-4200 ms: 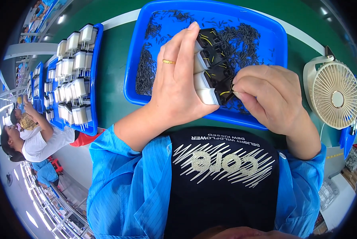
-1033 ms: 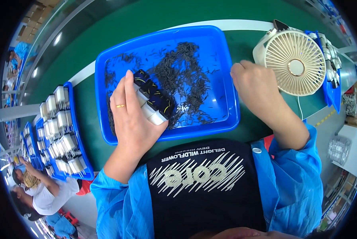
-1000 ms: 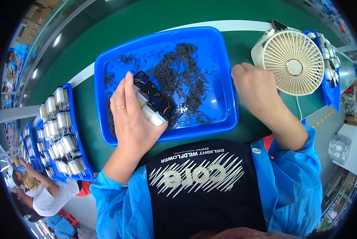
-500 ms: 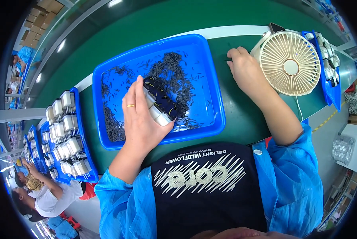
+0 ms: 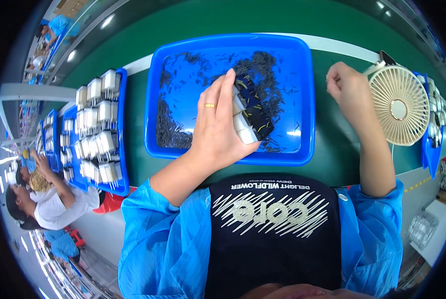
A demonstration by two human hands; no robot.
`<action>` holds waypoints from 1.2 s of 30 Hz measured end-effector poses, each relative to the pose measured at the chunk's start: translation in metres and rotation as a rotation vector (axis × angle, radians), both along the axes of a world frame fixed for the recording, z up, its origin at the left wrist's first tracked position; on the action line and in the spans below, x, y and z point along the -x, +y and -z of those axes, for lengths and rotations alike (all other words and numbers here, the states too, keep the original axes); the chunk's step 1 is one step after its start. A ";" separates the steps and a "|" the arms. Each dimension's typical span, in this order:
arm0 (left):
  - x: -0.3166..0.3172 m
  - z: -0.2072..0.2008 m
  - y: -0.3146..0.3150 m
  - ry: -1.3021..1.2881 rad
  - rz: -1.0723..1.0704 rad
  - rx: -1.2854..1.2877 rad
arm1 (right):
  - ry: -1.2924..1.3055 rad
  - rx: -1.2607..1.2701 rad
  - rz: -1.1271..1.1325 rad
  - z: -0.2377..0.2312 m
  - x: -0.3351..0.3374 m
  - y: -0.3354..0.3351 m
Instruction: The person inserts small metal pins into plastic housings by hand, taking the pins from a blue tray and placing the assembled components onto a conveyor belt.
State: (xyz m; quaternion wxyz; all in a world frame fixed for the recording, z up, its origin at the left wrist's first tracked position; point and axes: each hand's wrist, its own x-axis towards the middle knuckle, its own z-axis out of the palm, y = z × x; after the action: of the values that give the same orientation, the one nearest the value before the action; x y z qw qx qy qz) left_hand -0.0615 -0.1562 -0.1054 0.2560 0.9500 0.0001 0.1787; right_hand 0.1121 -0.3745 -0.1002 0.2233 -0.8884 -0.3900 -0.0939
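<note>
My left hand (image 5: 218, 117) is wrapped round a row of white blocks (image 5: 244, 128) with dark faces (image 5: 255, 117) that carry thin yellow strips. It holds them tilted over a blue tray (image 5: 310, 99). Small black sleeve-like pieces (image 5: 170, 127) are strewn and heaped inside that tray. Right of the tray, above the green table, my right hand (image 5: 351, 89) is closed with its fingers curled together. Whatever its fingertips may hold is too small or hidden to make out.
A cream fan (image 5: 399, 107) stands beside my right forearm, with a blue tray (image 5: 428, 149) of parts behind it. At the left, another blue tray (image 5: 123, 164) carries rows of white blocks with pins (image 5: 101, 112). Other people (image 5: 58, 199) sit farther left.
The view has swung, shifting the tray and both hands to the right in the picture. My right hand's fingers have curled in more. My left hand keeps its hold on the blocks.
</note>
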 end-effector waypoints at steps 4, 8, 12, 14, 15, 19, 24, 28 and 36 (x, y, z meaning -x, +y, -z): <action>0.001 -0.003 0.004 0.090 -0.014 0.187 | 0.347 -0.281 -0.082 -0.019 0.020 0.019; 0.001 -0.005 0.008 0.059 -0.029 0.202 | 0.228 -0.375 -0.296 -0.041 0.038 0.045; -0.001 -0.003 0.008 -0.036 -0.004 0.199 | 0.128 -0.464 -0.473 -0.050 0.060 0.055; -0.001 0.000 0.007 -0.105 -0.001 0.172 | 0.306 -0.538 -0.528 -0.046 0.067 0.052; 0.000 0.001 0.007 -0.102 -0.011 0.178 | 0.314 -0.532 -0.536 -0.041 0.069 0.052; 0.000 0.002 0.005 -0.139 -0.028 0.148 | 0.839 -0.822 -0.589 -0.028 0.069 0.050; -0.001 0.003 0.008 -0.125 -0.021 0.152 | 1.036 -0.749 -0.564 -0.024 0.070 0.048; -0.001 0.004 0.009 -0.169 -0.005 0.138 | 1.104 -0.765 -0.447 -0.024 0.077 0.052; 0.001 0.002 0.006 -0.159 -0.002 0.158 | 0.746 -0.679 -0.540 -0.014 0.072 0.054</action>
State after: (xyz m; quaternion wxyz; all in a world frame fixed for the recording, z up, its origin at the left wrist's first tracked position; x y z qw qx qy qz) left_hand -0.0623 -0.1503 -0.1071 0.3291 0.9097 -0.0052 0.2533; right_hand 0.0404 -0.3202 -0.0863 0.6349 -0.6087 -0.4458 0.1665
